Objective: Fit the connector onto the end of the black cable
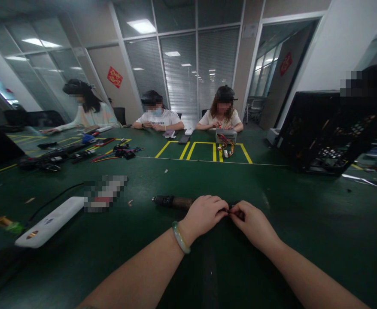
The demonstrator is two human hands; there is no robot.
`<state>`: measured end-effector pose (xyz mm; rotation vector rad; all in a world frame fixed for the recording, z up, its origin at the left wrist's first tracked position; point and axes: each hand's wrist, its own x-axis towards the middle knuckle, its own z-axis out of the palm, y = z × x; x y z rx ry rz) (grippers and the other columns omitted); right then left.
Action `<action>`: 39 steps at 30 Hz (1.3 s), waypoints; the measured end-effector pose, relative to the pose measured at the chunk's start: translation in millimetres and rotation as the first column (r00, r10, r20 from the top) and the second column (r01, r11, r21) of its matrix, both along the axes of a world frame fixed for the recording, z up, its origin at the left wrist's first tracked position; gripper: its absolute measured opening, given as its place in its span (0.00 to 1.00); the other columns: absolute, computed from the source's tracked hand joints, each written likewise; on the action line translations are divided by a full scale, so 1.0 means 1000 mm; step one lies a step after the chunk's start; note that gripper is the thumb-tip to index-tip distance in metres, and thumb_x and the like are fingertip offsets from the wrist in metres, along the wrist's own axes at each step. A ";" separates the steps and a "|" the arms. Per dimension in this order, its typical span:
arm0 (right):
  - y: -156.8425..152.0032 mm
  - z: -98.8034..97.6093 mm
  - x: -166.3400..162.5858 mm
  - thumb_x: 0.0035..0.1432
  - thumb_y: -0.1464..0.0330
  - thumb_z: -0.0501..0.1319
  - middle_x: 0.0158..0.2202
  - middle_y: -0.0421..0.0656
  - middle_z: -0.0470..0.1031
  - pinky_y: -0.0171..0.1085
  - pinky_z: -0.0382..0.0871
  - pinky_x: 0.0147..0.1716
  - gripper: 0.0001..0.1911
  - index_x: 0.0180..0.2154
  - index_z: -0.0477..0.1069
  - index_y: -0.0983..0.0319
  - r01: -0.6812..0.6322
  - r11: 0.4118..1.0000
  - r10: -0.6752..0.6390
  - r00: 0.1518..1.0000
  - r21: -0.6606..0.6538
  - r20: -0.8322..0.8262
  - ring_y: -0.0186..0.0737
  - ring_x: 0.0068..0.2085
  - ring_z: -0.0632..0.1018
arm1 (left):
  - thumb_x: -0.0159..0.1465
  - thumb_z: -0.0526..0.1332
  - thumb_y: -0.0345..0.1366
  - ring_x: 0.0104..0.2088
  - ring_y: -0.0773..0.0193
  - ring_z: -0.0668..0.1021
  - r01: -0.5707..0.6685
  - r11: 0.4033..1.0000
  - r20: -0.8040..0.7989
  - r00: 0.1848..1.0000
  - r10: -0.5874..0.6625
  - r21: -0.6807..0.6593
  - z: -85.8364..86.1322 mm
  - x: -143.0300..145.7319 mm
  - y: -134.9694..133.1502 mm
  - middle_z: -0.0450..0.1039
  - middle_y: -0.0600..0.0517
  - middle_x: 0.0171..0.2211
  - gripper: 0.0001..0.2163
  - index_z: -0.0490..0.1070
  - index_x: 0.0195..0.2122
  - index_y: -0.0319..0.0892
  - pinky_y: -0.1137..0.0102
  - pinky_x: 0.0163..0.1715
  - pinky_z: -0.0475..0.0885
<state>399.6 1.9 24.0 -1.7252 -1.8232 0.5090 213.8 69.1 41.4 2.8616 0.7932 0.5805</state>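
Both bare hands at work over a dark green bench (320,231), fingertips nearly meeting near the middle. Left hand (206,214) reaches in, a pale green bracelet (181,237) on its wrist. Its grip is narrow, fingers bent, thumb drawn in toward them; cannot tell whether it pinches anything. Right hand (253,223): narrow grip, thumb and forefinger pinching a small dark part (230,208), mostly hidden by fingers; shape unclear.

Dark cylindrical tool (180,203) lies on the bench just beyond the left hand, metal tip pointing left, brownish body running behind the knuckles. Its other end is hidden; cannot tell if the left hand touches it.

Left side: white power strip (51,223) at a slant, black cord beside it, well apart from the hands. Farther off, coloured cables (120,150) in a loose tangle. A small white bit (166,171) lies beyond the tool.

Far side: 3 people seated, all wearing dark headgear. Before the rightmost of these, a grey metal box (226,136) with wires spilling over its front, near yellow tape outlines. Right: black computer case (317,133), standing tilted in view; 1 more person partly visible behind it.
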 end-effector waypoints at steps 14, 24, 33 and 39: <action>-0.002 0.000 0.001 0.60 0.68 0.58 0.36 0.40 0.73 0.35 0.68 0.33 0.05 0.36 0.74 0.57 -0.011 1.000 0.012 1.000 0.028 -0.018 0.39 0.35 0.74 | 0.69 0.56 0.35 0.42 0.63 0.74 0.001 1.000 -0.009 1.000 -0.001 -0.001 0.001 0.000 -0.002 0.72 0.54 0.42 0.04 0.70 0.42 0.45 0.67 0.44 0.67; 0.002 -0.003 0.001 0.59 0.69 0.59 0.35 0.40 0.72 0.35 0.65 0.33 0.04 0.34 0.72 0.58 -0.013 0.999 0.012 1.000 0.032 0.029 0.39 0.34 0.74 | 0.69 0.55 0.34 0.40 0.62 0.74 -0.043 0.999 0.037 0.998 0.043 -0.012 -0.003 0.003 0.000 0.73 0.53 0.40 0.05 0.71 0.40 0.43 0.66 0.43 0.68; 0.001 -0.003 0.002 0.61 0.68 0.58 0.36 0.40 0.72 0.36 0.67 0.33 0.05 0.36 0.73 0.57 -0.006 0.999 0.007 1.000 0.041 -0.028 0.39 0.35 0.74 | 0.64 0.58 0.30 0.41 0.61 0.74 -0.003 1.000 0.023 1.000 0.003 -0.020 -0.003 0.000 -0.001 0.73 0.53 0.41 0.06 0.71 0.41 0.45 0.64 0.47 0.67; 0.000 -0.005 0.004 0.61 0.67 0.59 0.37 0.40 0.73 0.35 0.69 0.32 0.05 0.38 0.74 0.56 0.005 1.000 -0.004 0.999 0.023 -0.052 0.39 0.36 0.75 | 0.63 0.60 0.31 0.43 0.60 0.74 -0.006 1.000 0.008 1.000 0.006 -0.014 -0.005 0.001 0.001 0.73 0.52 0.40 0.05 0.70 0.41 0.44 0.64 0.46 0.67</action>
